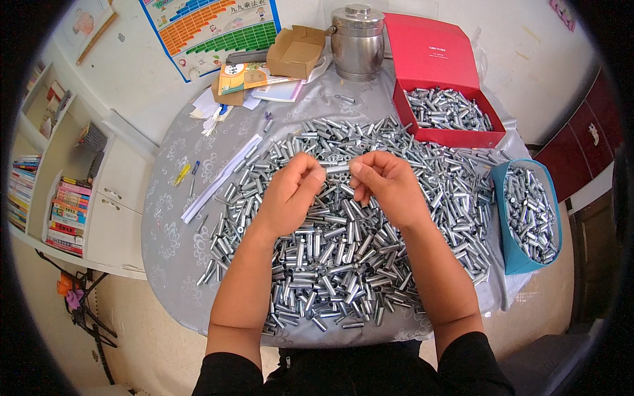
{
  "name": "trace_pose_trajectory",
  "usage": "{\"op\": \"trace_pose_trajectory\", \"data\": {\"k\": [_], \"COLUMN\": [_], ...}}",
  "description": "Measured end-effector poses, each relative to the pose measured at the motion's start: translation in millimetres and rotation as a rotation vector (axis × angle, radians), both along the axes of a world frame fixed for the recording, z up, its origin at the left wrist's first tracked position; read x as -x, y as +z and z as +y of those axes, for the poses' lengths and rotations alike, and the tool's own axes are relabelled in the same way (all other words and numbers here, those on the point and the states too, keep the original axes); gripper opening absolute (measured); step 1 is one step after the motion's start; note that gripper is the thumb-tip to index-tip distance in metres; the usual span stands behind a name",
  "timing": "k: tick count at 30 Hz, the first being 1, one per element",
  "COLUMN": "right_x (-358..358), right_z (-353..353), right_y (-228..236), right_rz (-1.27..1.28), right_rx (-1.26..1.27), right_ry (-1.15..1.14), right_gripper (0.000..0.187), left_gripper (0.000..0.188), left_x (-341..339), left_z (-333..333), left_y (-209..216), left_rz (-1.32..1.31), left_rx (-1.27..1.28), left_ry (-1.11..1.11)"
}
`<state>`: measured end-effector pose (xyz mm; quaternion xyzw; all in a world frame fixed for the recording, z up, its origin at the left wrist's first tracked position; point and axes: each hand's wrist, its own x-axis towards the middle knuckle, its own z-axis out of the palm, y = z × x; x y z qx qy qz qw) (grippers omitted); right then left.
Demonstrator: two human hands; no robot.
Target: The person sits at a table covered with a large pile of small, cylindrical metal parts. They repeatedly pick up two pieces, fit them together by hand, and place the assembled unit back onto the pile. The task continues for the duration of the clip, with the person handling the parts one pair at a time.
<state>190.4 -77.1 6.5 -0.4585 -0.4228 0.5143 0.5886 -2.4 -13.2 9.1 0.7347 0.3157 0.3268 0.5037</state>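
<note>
The left hand (290, 198) and the right hand (389, 191) are meeting above a wide heap of metal pieces (343, 244), holding one short metal tube (338, 169) between them. The left thumb and index finger are pinching one end, while the right thumb and fingertips are closing on the other (the tube is lying nearly level, so both hands are sharing it). The remaining fingers are curling in toward the palms.

The heap is covering much of a table (165, 231) with a patterned gray cloth. To the right of the heap, a red box (456, 136) is standing with its lid raised, and a blue bin (512, 247) is sitting nearer the person; both are holding more such pieces. A long white strip (221, 178) is lying along the heap's left side, with a yellow tool (182, 174) and a pen (195, 167) resting farther left. At the back, a steel pot (357, 49) is standing beside an open cardboard box (296, 54).
</note>
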Motion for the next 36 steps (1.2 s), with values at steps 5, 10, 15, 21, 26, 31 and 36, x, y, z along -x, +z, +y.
{"op": "trace_pose_trajectory", "data": {"k": [5,10,15,21,26,31,36], "right_x": [1,1,2,2,3,3,3], "right_z": [0,0,0,0,0,0,1], "right_y": [0,0,0,0,0,1,-1], "right_rz": [-0.001,0.010,0.012,0.004,-0.001,0.007,0.004], "right_rx": [0.004,-0.001,0.000,0.006,0.007,0.017,0.018], "right_ry": [-0.021,-0.021,-0.019,-0.027,-0.021,-0.038,-0.030], "right_gripper": [0.016,0.016,0.016,0.016,0.017,0.017,0.017], "left_gripper": [0.023,0.026,0.025,0.034,0.030,0.033,0.030], "left_x": [5,-2,1,1,7,-2,5], "left_z": [7,1,2,5,10,3,7], "left_y": [-9,-3,-3,-7,-10,-5,-6], "left_rz": [-0.116,-0.040,0.000,0.054,0.022,0.011,0.041], "left_rx": [0.044,-0.036,0.046,-0.054,0.202,-0.019,0.087], "left_ry": [-0.014,0.016,0.037,-0.007,0.001,0.008,-0.024]}}
